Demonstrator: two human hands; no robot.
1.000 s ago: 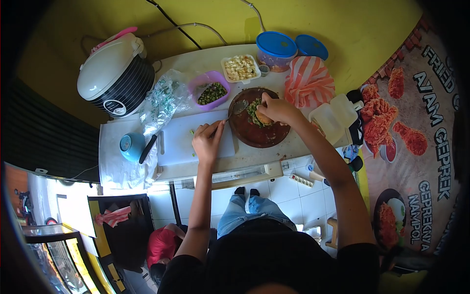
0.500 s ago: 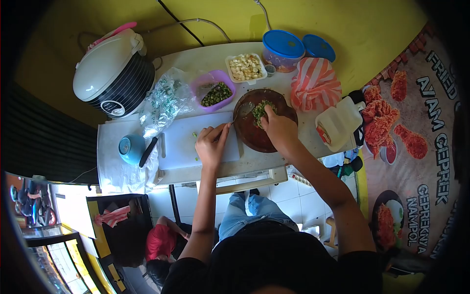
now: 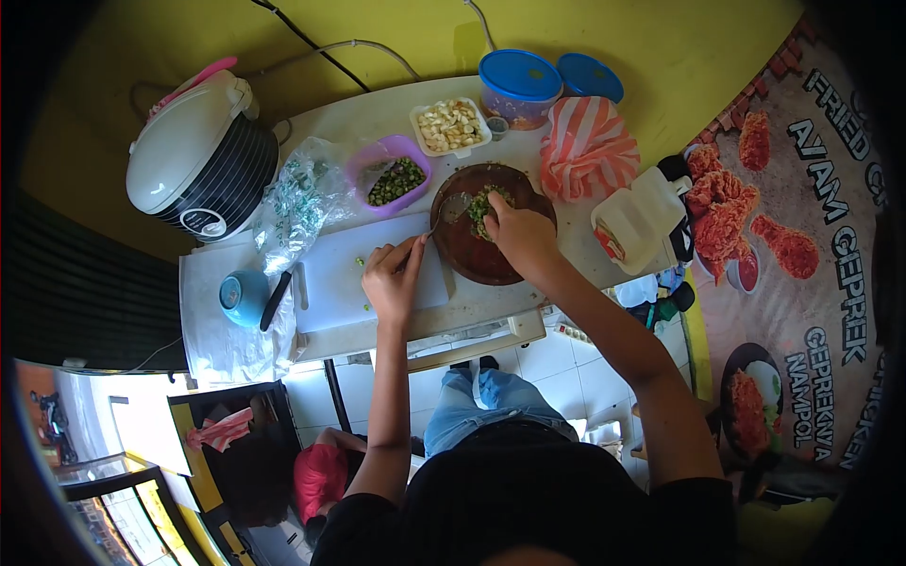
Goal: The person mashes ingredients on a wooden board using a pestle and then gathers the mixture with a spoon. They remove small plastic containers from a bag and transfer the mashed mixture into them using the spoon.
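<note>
My left hand (image 3: 389,276) is closed around the handle of a metal spoon (image 3: 455,208), whose bowl rests in a round brown mortar (image 3: 465,259). Over the right side of that mortar my right hand (image 3: 519,234) reaches down, fingers curled in at chopped greens (image 3: 479,215); whatever they grip is hidden. Under my left hand lies a white cutting board (image 3: 340,278) with a few green bits on it. Just beyond stands a purple tub (image 3: 427,186) of cut green pieces. A white tray (image 3: 460,151) of peeled cloves sits behind the mortar.
At the left are a rice cooker (image 3: 189,146), a clear plastic bag (image 3: 288,212), a blue bowl (image 3: 244,298) and a black-handled knife (image 3: 276,301). Blue-lidded tubs (image 3: 520,77), a striped bag (image 3: 587,151) and a whitish container (image 3: 642,226) line the right. Someone in red (image 3: 321,479) is low at left.
The whole view has shifted, so the table's things appear slightly further left. Both hands stay at the mortar, the left still on the spoon, the right still at the greens.
</note>
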